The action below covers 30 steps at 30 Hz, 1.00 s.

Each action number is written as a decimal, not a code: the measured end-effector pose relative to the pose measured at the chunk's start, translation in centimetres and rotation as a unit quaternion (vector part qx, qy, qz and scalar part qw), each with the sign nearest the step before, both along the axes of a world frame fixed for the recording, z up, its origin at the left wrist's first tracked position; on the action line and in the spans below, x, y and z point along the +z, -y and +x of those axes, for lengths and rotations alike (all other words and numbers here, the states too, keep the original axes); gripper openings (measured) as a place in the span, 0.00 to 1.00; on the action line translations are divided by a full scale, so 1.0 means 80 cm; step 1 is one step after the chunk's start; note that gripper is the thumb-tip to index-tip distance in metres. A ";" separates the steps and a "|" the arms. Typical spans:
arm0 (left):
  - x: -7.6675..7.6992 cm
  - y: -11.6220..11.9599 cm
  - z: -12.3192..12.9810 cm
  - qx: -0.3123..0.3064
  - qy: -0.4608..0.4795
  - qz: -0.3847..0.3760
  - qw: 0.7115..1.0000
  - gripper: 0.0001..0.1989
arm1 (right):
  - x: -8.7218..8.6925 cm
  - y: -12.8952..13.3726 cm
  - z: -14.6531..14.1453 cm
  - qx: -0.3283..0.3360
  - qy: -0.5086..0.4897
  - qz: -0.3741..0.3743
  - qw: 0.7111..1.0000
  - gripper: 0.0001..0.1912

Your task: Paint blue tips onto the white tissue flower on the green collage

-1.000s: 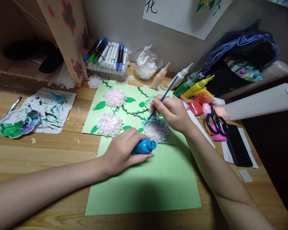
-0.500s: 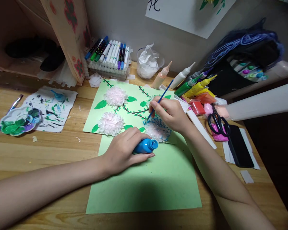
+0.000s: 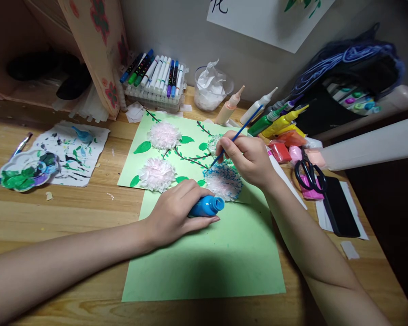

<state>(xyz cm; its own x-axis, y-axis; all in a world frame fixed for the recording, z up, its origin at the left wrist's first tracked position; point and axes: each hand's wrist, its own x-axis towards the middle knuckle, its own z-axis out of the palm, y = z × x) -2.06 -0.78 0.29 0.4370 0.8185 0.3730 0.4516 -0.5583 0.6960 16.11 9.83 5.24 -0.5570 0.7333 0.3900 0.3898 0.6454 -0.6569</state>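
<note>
My left hand (image 3: 177, 213) is wrapped round an uncapped blue paint bottle (image 3: 207, 206), tilted with its mouth to the right. In my right hand (image 3: 246, 156) is a thin blue paintbrush (image 3: 240, 131), its tip at the upper left edge of a ruffled paper flower (image 3: 224, 183) with blue-dabbed petals. That flower sits on a light green sheet (image 3: 131, 174) with painted leaves and dark stems. Two pale pink ruffled flowers, one upper (image 3: 163, 136) and one lower (image 3: 157, 174), are on its left side. A second green sheet (image 3: 204, 267) lies nearer me. My right hand partly covers another flower.
At left are a paint palette (image 3: 29, 172), a stained tissue (image 3: 71, 158) and another brush (image 3: 20, 145). Behind stand a marker box (image 3: 153, 99), a tissue-filled bowl (image 3: 212, 97) and several paint bottles (image 3: 258, 106). Scissors (image 3: 309, 176) and a black phone (image 3: 342, 208) lie at right.
My right hand has shifted slightly right, and the brush leans further over to the right. Its tip stays near the same flower's edge. My left hand and the bottle look unmoved.
</note>
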 end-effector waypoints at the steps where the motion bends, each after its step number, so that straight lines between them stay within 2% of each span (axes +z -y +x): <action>1: 0.000 0.000 0.000 -0.001 -0.001 -0.001 1.000 0.16 | 0.002 0.001 0.000 -0.002 -0.005 -0.004 1.000 0.24; 30: -0.002 0.000 0.001 0.000 -0.002 0.009 1.000 0.16 | -0.011 0.001 -0.003 0.018 0.059 0.000 0.998 0.22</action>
